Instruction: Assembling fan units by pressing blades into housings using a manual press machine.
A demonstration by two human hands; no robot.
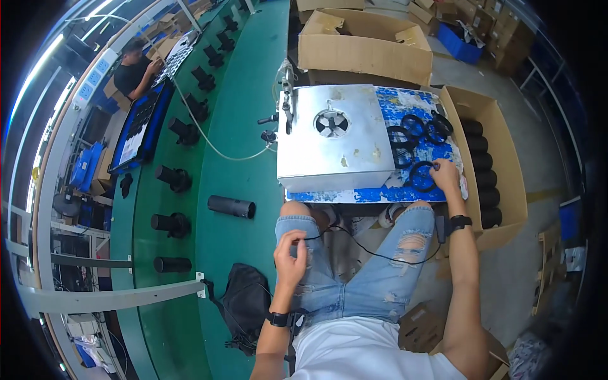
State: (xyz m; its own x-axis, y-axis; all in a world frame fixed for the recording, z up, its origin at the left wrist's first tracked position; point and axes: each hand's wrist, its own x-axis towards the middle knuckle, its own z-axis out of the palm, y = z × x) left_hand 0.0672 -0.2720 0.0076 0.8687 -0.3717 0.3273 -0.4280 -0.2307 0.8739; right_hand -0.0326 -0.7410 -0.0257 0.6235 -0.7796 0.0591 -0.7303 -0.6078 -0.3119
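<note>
My right hand (pixel 447 177) reaches to the right side of the board, its fingers closed on the edge of a black ring (pixel 413 179). More black rings (pixel 413 125) lie just beyond it on the worn blue-and-white board (pixel 354 196). Over my left thigh is my left hand (pixel 291 258), fingers curled toward the thumb. A thin black cord (pixel 364 248) passes by its fingertips and runs over my lap; whether they pinch it is unclear. Beside the rings stands a silver metal box (pixel 335 155) with a round opening on top.
A green bench (pixel 221 171) on my left bears a black cylinder (pixel 231 206), a row of black flanged parts (pixel 171 178) and a black bag (pixel 244 297). On the right, an open carton (pixel 506 152) holds black cylinders (pixel 484 177). Another carton (pixel 364 54) stands behind. A person (pixel 133 69) sits far left.
</note>
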